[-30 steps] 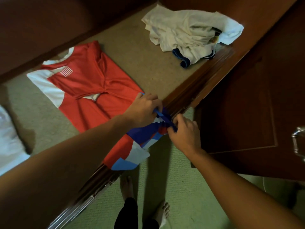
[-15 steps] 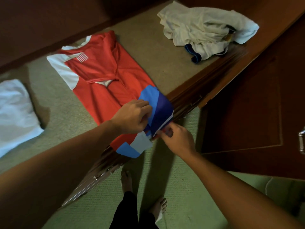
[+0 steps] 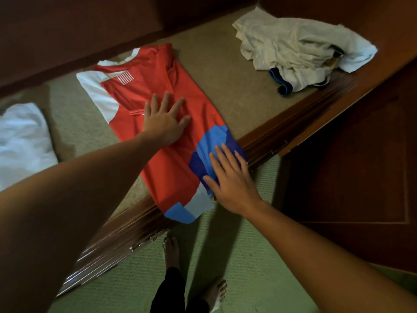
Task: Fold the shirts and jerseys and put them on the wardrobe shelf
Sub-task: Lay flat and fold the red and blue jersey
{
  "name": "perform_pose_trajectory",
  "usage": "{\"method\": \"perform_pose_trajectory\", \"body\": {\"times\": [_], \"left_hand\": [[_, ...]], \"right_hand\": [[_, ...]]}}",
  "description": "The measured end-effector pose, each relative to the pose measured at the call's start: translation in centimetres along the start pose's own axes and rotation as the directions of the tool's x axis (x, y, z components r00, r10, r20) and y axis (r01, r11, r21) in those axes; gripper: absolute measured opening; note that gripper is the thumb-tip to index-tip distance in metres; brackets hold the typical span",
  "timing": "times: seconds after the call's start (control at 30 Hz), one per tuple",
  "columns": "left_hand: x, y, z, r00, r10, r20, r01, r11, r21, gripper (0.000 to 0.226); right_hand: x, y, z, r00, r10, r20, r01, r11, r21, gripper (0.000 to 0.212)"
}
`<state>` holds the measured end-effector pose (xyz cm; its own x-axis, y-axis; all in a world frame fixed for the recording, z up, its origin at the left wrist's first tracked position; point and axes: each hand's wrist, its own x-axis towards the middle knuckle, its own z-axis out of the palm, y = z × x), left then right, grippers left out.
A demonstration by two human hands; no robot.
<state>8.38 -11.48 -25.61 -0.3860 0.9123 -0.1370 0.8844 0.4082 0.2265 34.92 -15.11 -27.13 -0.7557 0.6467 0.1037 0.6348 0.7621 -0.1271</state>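
On the shelf: red jersey (image 3: 162, 123) lies flat on the carpeted wardrobe shelf (image 3: 225, 71), its blue and white end hanging past the wooden edge.
Left hand: my left hand (image 3: 165, 123) presses flat on the red middle, fingers spread.
Right hand: my right hand (image 3: 230, 177) lies flat, fingers straight, on the folded-over blue part.
Nearby: crumpled cream shirt (image 3: 293, 46) at far right; white garment (image 3: 22, 141) at left.

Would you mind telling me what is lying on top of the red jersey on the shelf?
Both open hands press flat on the red jersey: the left hand on its red middle, the right hand on the blue folded-up hem. The fabric under the palms is hidden.
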Motion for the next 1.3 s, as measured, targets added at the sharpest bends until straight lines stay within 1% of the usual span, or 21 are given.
{"method": "perform_pose_trajectory", "body": {"times": [0.07,0.1,0.2,0.27,0.3,0.33,0.37,0.4,0.43,0.47,0.5,0.53,0.6,0.67,0.8,0.9,0.97,1.1,1.2,1.3], "left_hand": [[0.3,-0.6,-0.2,0.994,-0.107,0.021,0.107,0.994,0.026,0.062],[0.4,-1.0,-0.4,0.991,-0.131,-0.004,0.131,0.991,0.029,0.060],[0.4,-2.1,-1.2,0.988,-0.113,-0.104,0.118,0.992,0.042,0.055],[0.6,-2.8,-1.6,0.978,-0.096,-0.184,0.110,0.991,0.069,0.054],[0.8,-3.4,-1.7,0.979,-0.093,-0.182,0.108,0.991,0.075,0.054],[1.0,-4.0,-1.7,0.986,-0.094,-0.138,0.105,0.992,0.076,0.055],[1.2,-4.7,-1.6,0.993,-0.102,-0.065,0.107,0.991,0.077,0.056],[1.4,-5.3,-1.6,0.994,-0.106,-0.023,0.108,0.990,0.091,0.056],[1.5,-5.6,-1.6,0.994,-0.102,-0.046,0.106,0.988,0.114,0.055],[1.7,-5.8,-1.8,0.987,-0.099,-0.130,0.116,0.985,0.124,0.053],[2.0,-5.8,-2.1,0.969,-0.106,-0.223,0.131,0.986,0.102,0.053],[2.5,-5.7,-2.4,0.954,-0.119,-0.275,0.136,0.990,0.046,0.054],[3.8,-5.8,-3.0,0.965,-0.113,-0.239,0.106,0.993,-0.042,0.055],[5.4,-6.4,-3.1,0.977,-0.116,-0.178,0.108,0.993,-0.055,0.058],[8.1,-8.5,-3.2,0.976,-0.168,-0.142,0.168,0.986,-0.008,0.065],[8.9,-10.1,-3.2,0.973,-0.192,-0.127,0.198,0.980,0.036,0.069],[8.8,-11.0,-2.8,0.975,-0.188,-0.119,0.194,0.980,0.039,0.070],[9.2,-12.6,-1.9,0.981,-0.144,-0.128,0.153,0.986,0.063,0.070],[10.2,-13.3,-1.8,0.982,-0.106,-0.156,0.119,0.990,0.078,0.071],[10.9,-14.1,-1.9,0.979,-0.086,-0.187,0.102,0.992,0.076,0.070]], "right_hand": [[-0.1,-0.7,0.2,0.999,-0.016,-0.051,0.019,0.999,0.042,0.060],[-0.1,-0.9,0.2,0.996,-0.028,-0.088,0.033,0.998,0.056,0.057],[0.4,-0.9,0.1,0.988,-0.036,-0.148,0.051,0.994,0.097,0.050],[1.0,-0.9,0.0,0.986,-0.030,-0.162,0.049,0.992,0.113,0.048],[1.3,-0.9,0.1,0.989,-0.038,-0.142,0.052,0.994,0.096,0.050],[1.6,-1.1,0.1,0.993,-0.048,-0.109,0.057,0.995,0.081,0.053],[2.0,-1.3,0.1,0.995,-0.052,-0.087,0.060,0.994,0.087,0.055],[2.3,-1.4,0.1,0.994,-0.047,-0.096,0.059,0.991,0.118,0.054],[2.9,-1.5,0.0,0.990,-0.032,-0.136,0.055,0.985,0.166,0.049],[3.7,-1.6,-0.1,0.981,-0.010,-0.192,0.052,0.975,0.216,0.044],[4.9,-1.6,-0.3,0.971,0.015,-0.238,0.046,0.967,0.251,0.040],[6.2,-1.6,-0.4,0.966,0.039,-0.256,0.032,0.963,0.268,0.038],[9.2,-1.6,-0.1,0.972,0.061,-0.226,-0.001,0.967,0.255,0.040],[12.5,-1.7,0.8,0.981,0.054,-0.187,-0.016,0.979,0.202,0.044],[19.0,-2.2,2.2,0.989,0.000,-0.145,0.013,0.996,0.093,0.051],[23.5,-3.1,2.4,0.995,-0.021,-0.096,0.025,0.999,0.044,0.058],[26.3,-3.6,2.7,0.997,-0.032,-0.064,0.034,0.999,0.028,0.061],[30.3,-3.5,4.0,0.999,0.020,0.036,-0.022,0.999,0.031,0.068],[31.5,-2.8,4.5,0.994,0.102,0.042,-0.104,0.993,0.052,0.069],[32.4,-2.7,4.2,0.983,0.137,0.123,-0.142,0.989,0.032,0.071]]}}
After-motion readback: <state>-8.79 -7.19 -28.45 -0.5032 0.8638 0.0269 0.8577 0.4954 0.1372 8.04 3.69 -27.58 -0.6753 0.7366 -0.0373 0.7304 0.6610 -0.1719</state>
